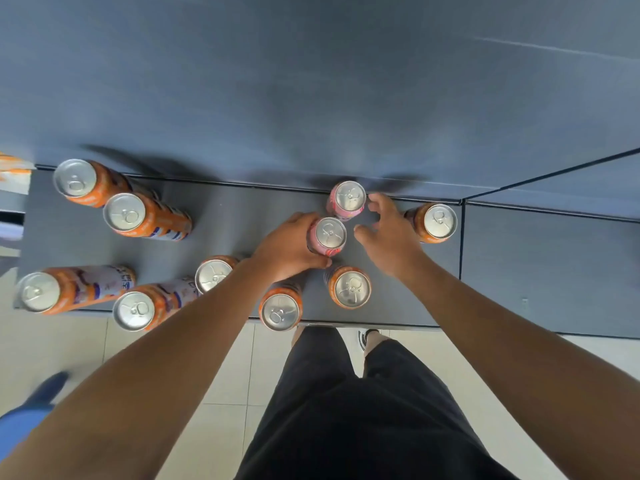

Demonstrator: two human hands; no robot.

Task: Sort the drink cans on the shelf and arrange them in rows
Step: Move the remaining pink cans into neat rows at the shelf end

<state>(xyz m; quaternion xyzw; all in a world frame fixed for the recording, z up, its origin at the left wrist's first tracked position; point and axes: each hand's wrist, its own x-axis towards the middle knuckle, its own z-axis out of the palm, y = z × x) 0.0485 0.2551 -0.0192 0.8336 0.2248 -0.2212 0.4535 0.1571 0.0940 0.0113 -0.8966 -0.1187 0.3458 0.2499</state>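
I look straight down on a dark grey shelf [242,220] with upright drink cans. My left hand [291,247] grips a pink can [329,233] at the shelf's middle. A second pink can [349,197] stands just behind it against the back wall. My right hand [388,230] hovers between the two pink cans and an orange can [438,221] on the right, fingers spread and holding nothing. Several more orange cans stand around: two at the back left [100,192], two at the front left [69,289], and others near the front edge [349,287].
The shelf's front edge runs just beyond my legs, and one orange can [280,310] stands right at it. A vertical divider [461,237] bounds the shelf on the right. Bare shelf lies between the back-left cans and the pink cans. Tiled floor lies below.
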